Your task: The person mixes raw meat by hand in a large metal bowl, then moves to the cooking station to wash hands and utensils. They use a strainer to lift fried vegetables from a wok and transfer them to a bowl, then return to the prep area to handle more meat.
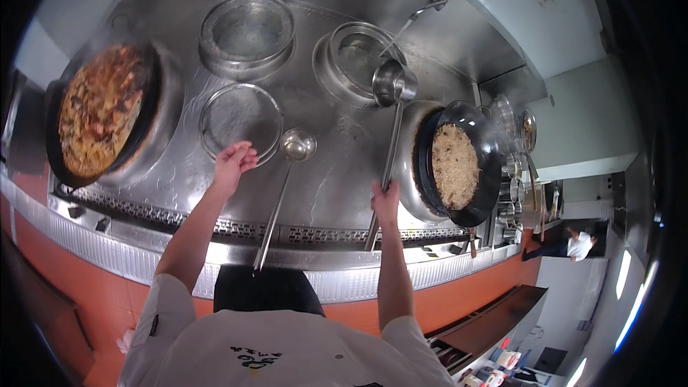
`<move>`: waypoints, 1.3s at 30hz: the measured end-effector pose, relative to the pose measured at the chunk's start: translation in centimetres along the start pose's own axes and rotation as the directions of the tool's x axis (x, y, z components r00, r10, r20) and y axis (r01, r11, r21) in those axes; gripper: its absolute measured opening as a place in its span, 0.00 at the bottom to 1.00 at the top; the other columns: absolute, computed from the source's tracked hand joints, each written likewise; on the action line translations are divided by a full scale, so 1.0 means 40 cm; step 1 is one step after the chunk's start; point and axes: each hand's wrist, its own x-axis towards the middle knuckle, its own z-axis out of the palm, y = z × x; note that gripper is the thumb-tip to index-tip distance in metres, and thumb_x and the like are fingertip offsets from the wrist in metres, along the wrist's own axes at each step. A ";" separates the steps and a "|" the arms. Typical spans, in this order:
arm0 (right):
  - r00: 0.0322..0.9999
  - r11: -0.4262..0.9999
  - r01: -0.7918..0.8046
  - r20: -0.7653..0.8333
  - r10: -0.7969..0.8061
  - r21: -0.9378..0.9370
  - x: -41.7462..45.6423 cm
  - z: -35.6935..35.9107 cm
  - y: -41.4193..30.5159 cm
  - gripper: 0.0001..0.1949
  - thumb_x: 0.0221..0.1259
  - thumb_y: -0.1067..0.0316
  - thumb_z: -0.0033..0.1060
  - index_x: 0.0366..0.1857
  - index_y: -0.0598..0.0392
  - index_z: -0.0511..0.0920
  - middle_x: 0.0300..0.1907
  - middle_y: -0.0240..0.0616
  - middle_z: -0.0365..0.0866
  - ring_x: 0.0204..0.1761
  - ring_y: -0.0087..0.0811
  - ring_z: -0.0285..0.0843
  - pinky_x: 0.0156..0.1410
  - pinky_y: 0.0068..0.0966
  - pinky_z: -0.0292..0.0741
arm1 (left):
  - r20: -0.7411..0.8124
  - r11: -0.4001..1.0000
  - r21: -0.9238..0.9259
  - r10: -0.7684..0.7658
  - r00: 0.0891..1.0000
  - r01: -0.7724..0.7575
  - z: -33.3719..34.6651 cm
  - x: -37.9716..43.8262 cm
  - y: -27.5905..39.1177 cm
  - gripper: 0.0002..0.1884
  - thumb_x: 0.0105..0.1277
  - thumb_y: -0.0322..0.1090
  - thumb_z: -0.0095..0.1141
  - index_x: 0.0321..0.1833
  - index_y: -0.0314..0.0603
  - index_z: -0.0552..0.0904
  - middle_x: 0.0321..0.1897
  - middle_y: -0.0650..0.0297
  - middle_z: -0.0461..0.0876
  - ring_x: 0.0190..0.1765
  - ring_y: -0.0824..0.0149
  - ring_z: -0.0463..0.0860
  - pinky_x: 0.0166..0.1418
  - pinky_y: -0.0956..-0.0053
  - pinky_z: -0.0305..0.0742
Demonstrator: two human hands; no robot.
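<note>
My right hand point(386, 201) is wrapped around the long handle of a large metal dipper point(395, 83). The dipper's bowl is at the near right rim of a round water basin point(360, 56), below a tap point(427, 9). My left hand point(235, 164) is over the near edge of a round, thin-rimmed vessel or ring point(241, 121), its fingers partly curled; whether they touch the rim is unclear. Between my hands, a metal ladle point(298, 145) lies on the steel range top point(333, 172), its handle reaching over the front edge.
A steaming wok point(99, 115) of reddish-brown stew stands far left. On the right, a tilted black wok point(456, 166) contains pale, rice-like food. Behind is another round basin point(250, 29). A drain grate point(322, 234) runs along the front. Farther right stands a person point(579, 245).
</note>
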 end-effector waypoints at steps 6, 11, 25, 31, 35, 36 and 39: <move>0.965 0.841 0.119 -0.139 -0.223 -0.527 0.265 0.103 -0.086 0.21 0.64 0.55 0.63 0.44 0.63 0.67 0.39 0.59 0.83 0.42 0.60 0.82 0.48 0.49 0.76 | -0.076 0.999 -0.005 -0.042 0.996 0.042 0.037 0.066 -0.036 0.09 0.73 0.36 0.58 0.49 0.40 0.82 0.38 0.61 0.86 0.37 0.69 0.86 0.42 0.77 0.83; 0.950 0.920 -0.161 0.309 0.046 0.357 0.327 0.124 -0.149 0.17 0.66 0.55 0.64 0.36 0.59 0.71 0.26 0.36 0.75 0.21 0.31 0.74 0.27 0.31 0.72 | -0.135 0.998 0.003 -0.056 0.989 0.057 0.069 0.106 -0.028 0.09 0.69 0.36 0.62 0.46 0.40 0.83 0.36 0.62 0.86 0.37 0.68 0.86 0.41 0.76 0.84; 0.700 0.644 -0.582 0.709 0.087 0.497 -0.160 -0.081 -0.289 0.13 0.72 0.68 0.53 0.55 0.61 0.72 0.28 0.27 0.69 0.13 0.12 0.56 0.11 0.13 0.52 | -0.368 0.963 -0.258 -0.171 0.914 0.076 0.186 0.364 -0.150 0.05 0.69 0.37 0.57 0.39 0.45 0.79 0.29 0.65 0.80 0.27 0.67 0.82 0.28 0.73 0.78; 0.710 0.796 -0.513 0.680 0.183 0.321 -0.345 -0.035 -0.306 0.14 0.65 0.74 0.54 0.53 0.63 0.70 0.21 0.26 0.65 0.12 0.14 0.55 0.12 0.15 0.55 | -0.352 0.993 0.059 -0.076 0.933 0.103 0.117 0.458 -0.201 0.03 0.62 0.30 0.60 0.38 0.47 0.83 0.30 0.64 0.80 0.29 0.66 0.80 0.30 0.67 0.76; 0.729 0.898 -0.396 0.660 0.181 0.191 -0.413 -0.008 -0.299 0.14 0.67 0.74 0.52 0.54 0.63 0.68 0.23 0.28 0.66 0.12 0.15 0.55 0.14 0.17 0.55 | 0.241 -0.032 0.964 0.515 0.822 -0.263 0.038 0.365 -0.162 0.09 0.57 0.33 0.62 0.40 0.46 0.85 0.31 0.61 0.83 0.32 0.59 0.83 0.35 0.62 0.76; 0.743 0.920 -0.374 0.631 0.223 0.115 -0.424 -0.002 -0.299 0.14 0.67 0.73 0.53 0.54 0.62 0.68 0.21 0.27 0.65 0.12 0.15 0.56 0.15 0.17 0.54 | 0.242 -0.020 0.967 0.399 0.885 -0.255 0.036 0.342 -0.140 0.08 0.53 0.33 0.64 0.37 0.46 0.85 0.34 0.59 0.84 0.36 0.58 0.85 0.38 0.63 0.78; 0.766 0.927 -0.361 0.601 0.230 0.106 -0.448 0.017 -0.298 0.14 0.68 0.73 0.54 0.54 0.61 0.68 0.16 0.26 0.63 0.12 0.15 0.57 0.15 0.18 0.56 | 0.076 0.166 0.981 0.167 0.983 -0.104 0.033 0.292 -0.083 0.08 0.49 0.29 0.67 0.33 0.45 0.85 0.38 0.56 0.86 0.43 0.57 0.86 0.45 0.67 0.82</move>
